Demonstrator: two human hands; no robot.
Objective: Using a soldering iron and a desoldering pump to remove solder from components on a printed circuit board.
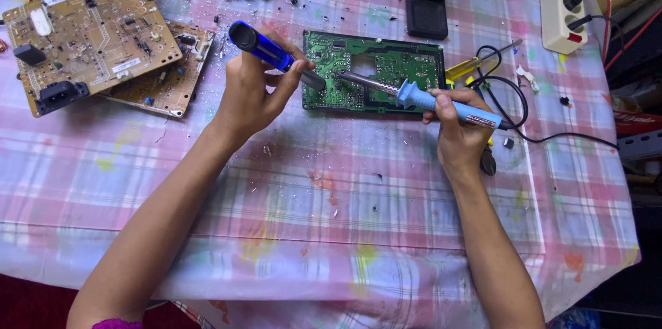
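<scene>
The desoldering pump's (272,53) tip is hard to make out against the green circuit board (376,70) on the tabletop (331,191). The left hand (255,91) is clamped round the pump; the right hand (458,122) grips a blue soldering iron (427,100), its tip on the board.

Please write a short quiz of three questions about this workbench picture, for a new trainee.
1. Which tool does the right hand hold?
2. True or false: the left hand holds a blue desoldering pump over the green circuit board.
3. Where do the tan circuit boards lie: A) left of the green board, B) right of it, C) under it?

Key: 1. A soldering iron with a blue handle, its tip on the green board. 2. True. 3. A.
</scene>
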